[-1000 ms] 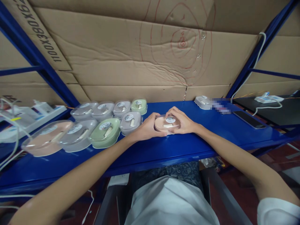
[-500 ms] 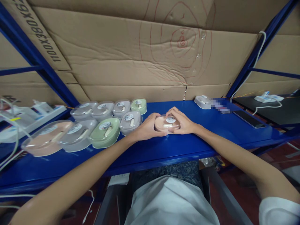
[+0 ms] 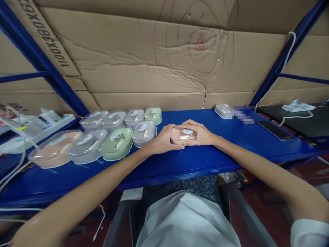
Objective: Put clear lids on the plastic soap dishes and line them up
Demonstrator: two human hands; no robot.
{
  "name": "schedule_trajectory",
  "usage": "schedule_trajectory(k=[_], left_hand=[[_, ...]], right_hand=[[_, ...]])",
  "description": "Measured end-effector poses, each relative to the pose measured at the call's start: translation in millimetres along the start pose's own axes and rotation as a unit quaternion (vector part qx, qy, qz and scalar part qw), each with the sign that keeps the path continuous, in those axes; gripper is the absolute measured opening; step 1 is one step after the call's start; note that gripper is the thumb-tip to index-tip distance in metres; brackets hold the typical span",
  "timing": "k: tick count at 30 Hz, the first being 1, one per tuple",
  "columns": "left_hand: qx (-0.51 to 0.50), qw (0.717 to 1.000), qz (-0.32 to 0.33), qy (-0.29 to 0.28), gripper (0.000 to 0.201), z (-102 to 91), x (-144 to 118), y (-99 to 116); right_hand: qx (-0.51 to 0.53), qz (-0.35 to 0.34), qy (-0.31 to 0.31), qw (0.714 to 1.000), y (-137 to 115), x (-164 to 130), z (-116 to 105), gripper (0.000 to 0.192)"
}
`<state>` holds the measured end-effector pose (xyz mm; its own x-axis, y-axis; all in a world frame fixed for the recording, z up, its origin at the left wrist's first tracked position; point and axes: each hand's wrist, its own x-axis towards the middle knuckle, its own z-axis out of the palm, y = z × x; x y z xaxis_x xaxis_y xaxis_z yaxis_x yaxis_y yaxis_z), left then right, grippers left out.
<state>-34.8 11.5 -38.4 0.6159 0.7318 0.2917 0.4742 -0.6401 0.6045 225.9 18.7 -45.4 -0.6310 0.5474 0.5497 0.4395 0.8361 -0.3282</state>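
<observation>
Both my hands grip one small pink lidded box with a clear lid and a round sticker, resting on the blue shelf. My left hand wraps its left side, my right hand covers the right side and far edge. Just left of it sits a grey box, the nearest of two rows of similar boxes in grey, green and pink.
A white box lies at the shelf's back right, a dark phone further right. White power strips and cables sit at far left, another strip at far right. Cardboard sheets form the back wall.
My hands have pressed slightly lower and closer around the pink box; the view shifted a little. Nothing else moved.
</observation>
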Motion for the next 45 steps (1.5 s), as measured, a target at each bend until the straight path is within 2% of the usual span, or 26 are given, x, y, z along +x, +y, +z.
schedule_trajectory(k=[9, 14, 16, 20, 23, 28, 32, 36, 40, 43, 45], left_hand=[[-0.021, 1.0, 0.006, 0.015, 0.085, 1.0, 1, -3], [-0.021, 0.999, 0.018, 0.016, 0.082, 0.1, 1, -5], [-0.021, 1.0, 0.012, 0.01, 0.082, -1.1, 1, -4], [-0.008, 1.0, 0.005, 0.0, 0.086, -2.6, 2, -2], [0.016, 1.0, -0.016, -0.002, 0.1, -0.9, 1, -3], [0.035, 0.998, -0.052, 0.005, 0.126, 3.4, -1, -3], [0.043, 0.998, -0.042, 0.016, 0.129, 3.5, -2, 0], [0.053, 0.997, -0.063, 0.002, 0.126, 2.2, -2, 5], [0.063, 0.995, -0.073, -0.013, 0.12, 0.8, -3, 8], [0.066, 0.994, -0.08, -0.023, 0.114, 0.3, -3, 8], [0.066, 0.994, -0.081, -0.023, 0.112, 0.3, -3, 7]], right_hand=[[-0.001, 0.028, -0.012, 1.0, -6, 2, -1, 0.081], [0.022, 0.006, -0.016, 1.0, -7, 5, -8, 0.088], [0.059, 0.004, -0.033, 0.998, -6, 6, -16, 0.087], [0.118, 0.036, -0.095, 0.988, -6, 5, -32, 0.074], [0.123, 0.055, -0.115, 0.984, -7, 5, -38, 0.071], [0.06, 0.103, -0.084, 0.989, 1, 3, -46, 0.069], [-0.065, 0.171, -0.042, 0.982, 21, -4, -55, 0.066], [-0.228, 0.259, -0.024, 0.938, 38, -11, -59, 0.068], [-0.374, 0.344, -0.013, 0.861, 48, -13, -56, 0.069], [-0.466, 0.369, 0.009, 0.804, 56, -14, -55, 0.067], [-0.496, 0.376, 0.021, 0.783, 63, -15, -56, 0.067]])
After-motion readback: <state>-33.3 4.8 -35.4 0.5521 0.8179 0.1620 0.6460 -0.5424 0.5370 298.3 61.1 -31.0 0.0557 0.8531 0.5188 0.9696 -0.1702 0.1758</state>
